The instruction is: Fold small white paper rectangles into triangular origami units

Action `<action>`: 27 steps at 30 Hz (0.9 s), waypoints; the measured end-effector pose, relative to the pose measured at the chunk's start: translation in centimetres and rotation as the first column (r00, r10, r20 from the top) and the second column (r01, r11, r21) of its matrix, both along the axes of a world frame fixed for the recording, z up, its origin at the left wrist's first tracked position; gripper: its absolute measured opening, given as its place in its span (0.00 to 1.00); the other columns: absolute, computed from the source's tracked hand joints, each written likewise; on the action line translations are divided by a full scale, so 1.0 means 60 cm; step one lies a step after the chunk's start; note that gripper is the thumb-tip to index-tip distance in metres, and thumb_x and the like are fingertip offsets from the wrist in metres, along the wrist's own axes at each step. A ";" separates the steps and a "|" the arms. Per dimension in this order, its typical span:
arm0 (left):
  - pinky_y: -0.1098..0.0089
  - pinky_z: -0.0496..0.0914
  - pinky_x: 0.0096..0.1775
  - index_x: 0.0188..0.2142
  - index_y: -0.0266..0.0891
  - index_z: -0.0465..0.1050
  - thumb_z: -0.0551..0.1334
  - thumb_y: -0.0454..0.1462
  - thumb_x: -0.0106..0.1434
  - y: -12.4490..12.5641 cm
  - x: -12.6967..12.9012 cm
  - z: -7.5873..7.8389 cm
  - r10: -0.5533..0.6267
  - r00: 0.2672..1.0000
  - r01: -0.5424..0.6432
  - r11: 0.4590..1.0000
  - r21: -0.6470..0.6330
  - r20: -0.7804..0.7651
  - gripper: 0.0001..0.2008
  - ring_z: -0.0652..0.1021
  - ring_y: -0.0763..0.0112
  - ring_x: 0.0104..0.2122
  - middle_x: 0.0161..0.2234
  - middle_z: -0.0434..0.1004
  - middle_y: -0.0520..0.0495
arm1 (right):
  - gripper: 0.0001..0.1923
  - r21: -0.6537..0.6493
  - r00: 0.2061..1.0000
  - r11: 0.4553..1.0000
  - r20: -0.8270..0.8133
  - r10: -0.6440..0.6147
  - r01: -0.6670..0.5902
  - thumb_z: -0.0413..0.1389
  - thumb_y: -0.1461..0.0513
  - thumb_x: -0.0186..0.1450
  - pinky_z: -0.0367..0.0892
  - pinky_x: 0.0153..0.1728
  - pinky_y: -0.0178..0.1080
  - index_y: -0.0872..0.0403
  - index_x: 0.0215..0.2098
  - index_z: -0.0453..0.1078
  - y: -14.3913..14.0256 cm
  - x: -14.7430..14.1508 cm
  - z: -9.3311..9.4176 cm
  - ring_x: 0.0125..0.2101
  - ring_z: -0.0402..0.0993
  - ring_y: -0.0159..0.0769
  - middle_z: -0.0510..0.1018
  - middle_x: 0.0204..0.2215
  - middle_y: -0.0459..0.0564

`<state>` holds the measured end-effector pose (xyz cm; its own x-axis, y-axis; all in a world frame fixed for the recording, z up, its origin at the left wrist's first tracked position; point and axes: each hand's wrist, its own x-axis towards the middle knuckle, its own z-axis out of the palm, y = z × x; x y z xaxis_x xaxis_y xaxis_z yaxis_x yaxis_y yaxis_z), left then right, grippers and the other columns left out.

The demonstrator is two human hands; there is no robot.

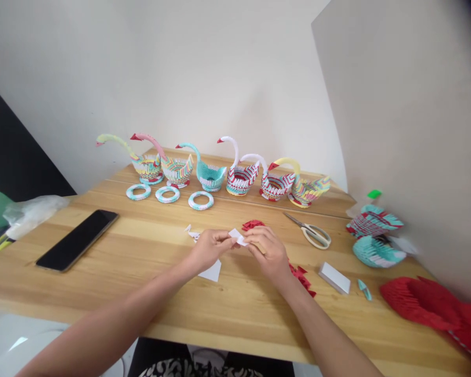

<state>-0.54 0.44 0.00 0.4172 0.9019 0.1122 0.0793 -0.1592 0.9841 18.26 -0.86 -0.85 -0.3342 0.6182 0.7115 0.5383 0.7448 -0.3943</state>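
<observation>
The left hand point(212, 247) pinches the left end of a small white paper point(237, 237) above the table point(153, 235). The right hand point(270, 255) closes on its right end, seemingly pinching too, though thumb contact is unclear; red pieces point(253, 224) lie just beyond, scissors point(316, 235) to the right.

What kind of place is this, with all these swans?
Probably a paper-craft corner: folded swans stand on a wooden table, scissors lie nearby, and the left hand and right hand hold white paper.
</observation>
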 end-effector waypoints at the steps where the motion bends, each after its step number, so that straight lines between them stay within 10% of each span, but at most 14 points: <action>1: 0.73 0.65 0.36 0.27 0.35 0.75 0.59 0.41 0.59 -0.001 0.000 -0.001 0.001 1.000 -0.001 1.000 0.017 -0.003 0.12 0.76 0.68 0.32 0.29 0.79 0.48 | 0.05 -0.055 0.999 0.998 -0.045 -0.008 0.006 0.54 0.66 0.64 0.66 0.41 0.43 0.51 0.34 0.72 0.000 -0.001 -0.001 0.38 0.71 0.38 0.77 0.33 0.50; 9: 0.73 0.66 0.36 0.29 0.35 0.76 0.58 0.41 0.60 0.000 -0.005 -0.004 -0.013 0.998 0.019 0.996 0.089 -0.064 0.13 0.76 0.68 0.32 0.30 0.79 0.47 | 0.07 -0.519 0.937 0.855 -0.307 -0.167 -0.018 0.57 0.57 0.61 0.66 0.36 0.37 0.53 0.30 0.68 -0.001 -0.008 -0.014 0.31 0.72 0.35 0.75 0.28 0.46; 27: 0.74 0.62 0.32 0.25 0.35 0.73 0.57 0.38 0.58 -0.005 0.002 0.008 -0.008 0.993 0.012 0.999 0.030 -0.114 0.11 0.71 0.73 0.27 0.25 0.75 0.51 | 0.10 -0.613 0.890 0.760 -0.444 -0.106 -0.215 0.56 0.58 0.61 0.65 0.34 0.35 0.53 0.40 0.65 0.001 -0.011 -0.024 0.32 0.70 0.33 0.72 0.30 0.46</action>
